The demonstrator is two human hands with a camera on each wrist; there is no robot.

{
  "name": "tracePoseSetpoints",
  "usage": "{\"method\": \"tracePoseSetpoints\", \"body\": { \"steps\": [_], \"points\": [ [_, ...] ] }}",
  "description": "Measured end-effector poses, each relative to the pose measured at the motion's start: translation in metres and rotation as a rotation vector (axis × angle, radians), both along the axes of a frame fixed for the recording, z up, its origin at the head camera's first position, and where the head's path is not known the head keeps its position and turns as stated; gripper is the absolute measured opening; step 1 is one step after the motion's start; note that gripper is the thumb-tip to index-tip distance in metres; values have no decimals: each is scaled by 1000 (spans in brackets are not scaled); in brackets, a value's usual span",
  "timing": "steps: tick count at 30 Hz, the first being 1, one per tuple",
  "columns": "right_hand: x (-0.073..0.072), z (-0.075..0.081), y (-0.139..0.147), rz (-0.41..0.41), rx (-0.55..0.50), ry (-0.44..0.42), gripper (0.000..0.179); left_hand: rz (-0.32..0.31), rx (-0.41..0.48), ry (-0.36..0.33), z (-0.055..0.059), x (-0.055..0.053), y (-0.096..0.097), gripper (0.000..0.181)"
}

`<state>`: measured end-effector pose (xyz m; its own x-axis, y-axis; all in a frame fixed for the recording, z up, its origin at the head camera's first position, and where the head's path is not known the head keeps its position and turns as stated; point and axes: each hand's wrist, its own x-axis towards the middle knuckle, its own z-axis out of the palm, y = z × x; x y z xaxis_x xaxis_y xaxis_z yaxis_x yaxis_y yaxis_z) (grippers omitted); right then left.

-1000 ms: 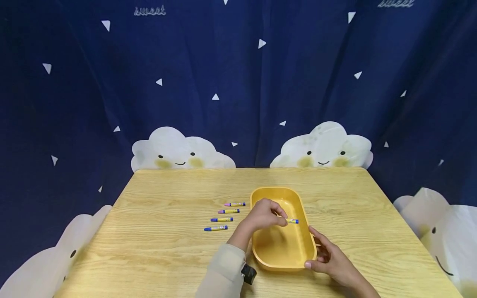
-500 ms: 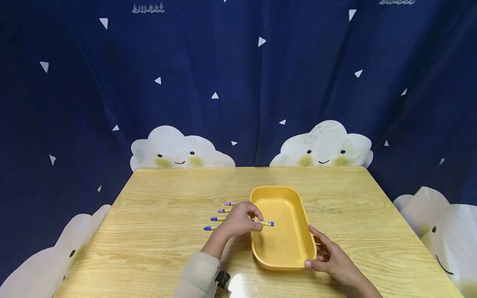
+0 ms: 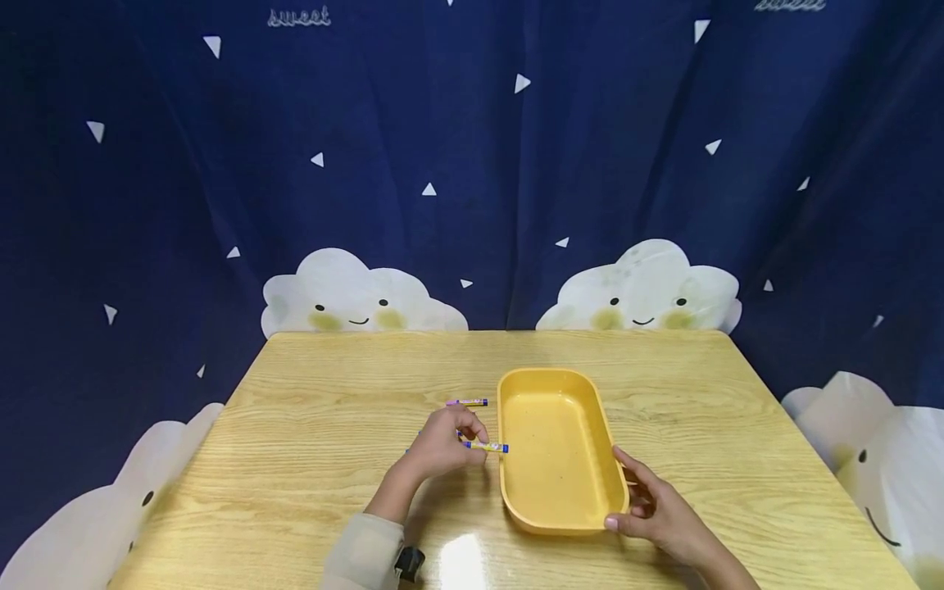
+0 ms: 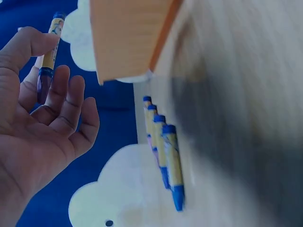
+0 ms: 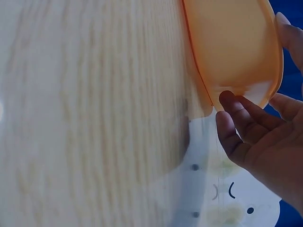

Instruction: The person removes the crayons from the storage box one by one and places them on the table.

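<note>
My left hand (image 3: 437, 445) pinches a crayon (image 3: 492, 447) between thumb and fingertips, just left of the yellow plastic tray (image 3: 566, 527). The left wrist view shows this crayon (image 4: 50, 58) with a yellow wrapper, blue bands and a dark purplish tip. Below the hand, several more crayons (image 4: 171, 153) lie in a row on the table, some blue-tipped and some pinkish; in the head view the hand covers most of them, leaving the farthest crayon (image 3: 472, 402) visible. My right hand (image 3: 659, 518) grips the tray at its near right corner, fingers along the outer wall (image 5: 236, 52).
The wooden table (image 3: 332, 385) extends around the tray on every side. Behind it hangs a dark blue curtain (image 3: 413, 106) with white triangles and smiling clouds. A black band (image 3: 409, 563) sits at my left wrist.
My left hand has moved left with the pinched crayon, from over the tray's inside to beside its left rim, above the row. The right hand and tray stay in place.
</note>
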<state>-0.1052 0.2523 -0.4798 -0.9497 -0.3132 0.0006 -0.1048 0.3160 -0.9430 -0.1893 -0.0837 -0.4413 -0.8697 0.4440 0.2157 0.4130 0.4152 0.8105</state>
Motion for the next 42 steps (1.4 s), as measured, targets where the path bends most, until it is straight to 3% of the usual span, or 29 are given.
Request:
{"method": "tracePoseSetpoints", "body": {
  "steps": [15,21,27,42],
  "points": [
    [0,1,0,7,8,-21,88,120,1,-75,-24,14,-51,16],
    [1,1,0,0,17,-32,88,171,-46,-119,-34,15,-67,15],
    [0,1,0,7,32,13,89,205,-102,-142,-42,15,-83,13],
    [0,0,0,1,15,-2,90,279,-171,-158,-52,11,-92,17]
  ]
}}
